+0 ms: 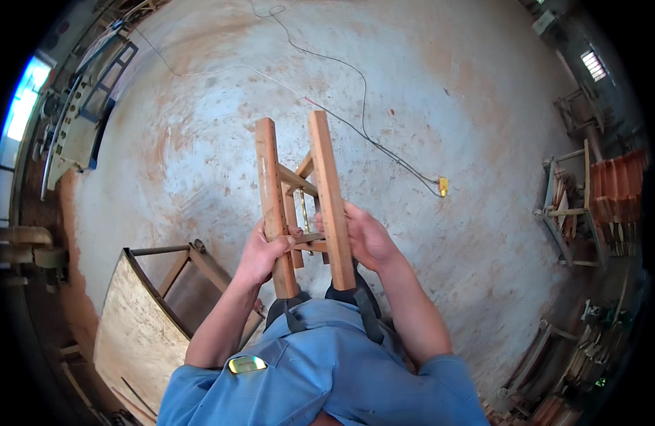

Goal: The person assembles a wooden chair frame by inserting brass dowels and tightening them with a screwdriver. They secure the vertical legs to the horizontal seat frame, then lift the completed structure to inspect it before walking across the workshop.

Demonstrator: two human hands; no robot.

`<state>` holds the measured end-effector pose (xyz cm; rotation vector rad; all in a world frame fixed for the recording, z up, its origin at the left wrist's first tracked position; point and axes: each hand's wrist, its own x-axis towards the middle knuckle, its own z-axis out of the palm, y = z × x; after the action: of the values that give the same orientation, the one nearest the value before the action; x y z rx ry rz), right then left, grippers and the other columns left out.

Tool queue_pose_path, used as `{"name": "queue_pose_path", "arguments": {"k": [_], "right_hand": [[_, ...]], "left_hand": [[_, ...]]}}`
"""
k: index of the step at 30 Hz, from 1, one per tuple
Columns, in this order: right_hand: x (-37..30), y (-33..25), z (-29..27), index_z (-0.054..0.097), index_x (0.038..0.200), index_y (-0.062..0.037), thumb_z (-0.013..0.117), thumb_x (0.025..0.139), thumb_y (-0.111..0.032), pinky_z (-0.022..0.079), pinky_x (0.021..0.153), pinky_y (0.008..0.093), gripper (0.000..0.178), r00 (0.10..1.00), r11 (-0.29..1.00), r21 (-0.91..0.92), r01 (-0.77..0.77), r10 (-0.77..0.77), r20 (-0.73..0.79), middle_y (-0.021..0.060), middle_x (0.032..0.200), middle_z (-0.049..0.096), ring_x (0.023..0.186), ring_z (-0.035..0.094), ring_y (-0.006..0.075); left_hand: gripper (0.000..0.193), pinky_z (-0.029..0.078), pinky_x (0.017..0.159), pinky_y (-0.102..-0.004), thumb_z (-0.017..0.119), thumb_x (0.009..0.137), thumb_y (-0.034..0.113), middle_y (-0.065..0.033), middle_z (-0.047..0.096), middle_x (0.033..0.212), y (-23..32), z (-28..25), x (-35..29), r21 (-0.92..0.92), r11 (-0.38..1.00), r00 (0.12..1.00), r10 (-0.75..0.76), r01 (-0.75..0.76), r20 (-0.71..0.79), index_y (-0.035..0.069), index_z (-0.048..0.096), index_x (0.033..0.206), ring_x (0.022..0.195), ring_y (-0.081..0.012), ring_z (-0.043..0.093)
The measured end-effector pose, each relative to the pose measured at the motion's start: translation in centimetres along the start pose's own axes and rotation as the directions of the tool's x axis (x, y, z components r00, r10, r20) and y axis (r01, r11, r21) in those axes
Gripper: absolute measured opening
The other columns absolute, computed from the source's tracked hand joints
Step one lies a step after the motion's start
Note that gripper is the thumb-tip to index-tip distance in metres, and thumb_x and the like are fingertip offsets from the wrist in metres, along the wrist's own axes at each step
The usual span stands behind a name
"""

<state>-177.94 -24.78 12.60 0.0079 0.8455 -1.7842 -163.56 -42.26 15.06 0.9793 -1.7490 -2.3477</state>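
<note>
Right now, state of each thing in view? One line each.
Reddish-brown wooden stool frame: off the floor, held in front of the chest, legs pointing away.
Left hand: closed around the left leg.
Right hand: closed around the right leg.
Yellow plug box: lying on the concrete floor, cable attached.
Plywood-topped workbench: standing at lower left.

Stool frame (302, 199) smooth reddish wood; floor (448, 85) rough stained concrete.
</note>
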Motion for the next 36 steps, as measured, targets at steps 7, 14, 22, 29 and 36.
{"name": "queue_pose_path", "arguments": {"k": [7,14,22,29,36], "right_hand": [[5.2,-8.6,-4.3,0.052,0.111,0.0002,0.058,0.089,-0.014,0.049,0.076,0.0265,0.026,0.99,0.887,-0.46,0.049,-0.104,-0.095,0.0057,0.091,0.059,0.082,0.058,0.0111],[9.3,-18.3,-9.6,0.051,0.107,-0.0017,0.057,0.09,-0.012,0.053,0.062,0.0287,0.021,0.973,0.925,-0.378,-0.04,-0.05,-0.225,0.0051,0.083,0.057,0.07,0.058,0.0115],[16.3,-28.9,-10.2,0.051,0.104,-0.0031,0.057,0.091,-0.015,0.051,0.061,0.0287,0.018,0.913,0.917,-0.399,-0.002,-0.161,-0.374,0.0044,0.079,0.057,0.067,0.056,0.0119],[21.9,-36.4,-10.2,0.055,0.095,-0.0024,0.061,0.087,-0.014,0.044,0.057,0.0266,0.016,0.809,0.868,-0.492,0.058,-0.33,-0.487,0.0021,0.072,0.055,0.063,0.053,0.0097],[27.1,-46.2,-15.8,0.054,0.093,-0.0028,0.06,0.086,-0.011,0.044,0.055,0.0264,0.012,0.795,0.887,-0.457,0.072,-0.327,-0.51,0.002,0.072,0.055,0.061,0.053,0.01]], "left_hand": [[0.038,0.044,0.09,-0.0325,0.062,0.07,0.015,-0.0115,0.065,0.098,2.4,4.5,6.9,0.025,1.0,0.997,0.016,-0.014,-0.079,-0.002,0.058,0.103,0.095,-0.02,0.06],[0.042,0.044,0.093,-0.0358,0.065,0.069,0.02,-0.011,0.066,0.097,4.6,5.6,15.8,-0.083,0.994,0.997,0.068,-0.07,-0.03,-0.001,0.055,0.104,0.097,-0.0216,0.062],[0.047,0.046,0.091,-0.0368,0.071,0.071,0.022,-0.0114,0.066,0.097,10.4,6.8,30.3,-0.114,0.985,0.975,0.147,-0.129,0.167,-0.001,0.054,0.107,0.1,-0.0235,0.062],[0.039,0.049,0.086,-0.0368,0.069,0.07,0.018,-0.0129,0.065,0.1,17.4,10.1,41.0,-0.097,0.989,0.955,0.133,-0.11,0.265,0.0,0.056,0.102,0.095,-0.0212,0.061],[0.038,0.049,0.083,-0.0348,0.067,0.069,0.017,-0.0122,0.065,0.099,22.0,16.7,52.1,-0.005,0.995,0.952,0.101,-0.104,0.289,0.0,0.057,0.102,0.094,-0.02,0.061]]}}
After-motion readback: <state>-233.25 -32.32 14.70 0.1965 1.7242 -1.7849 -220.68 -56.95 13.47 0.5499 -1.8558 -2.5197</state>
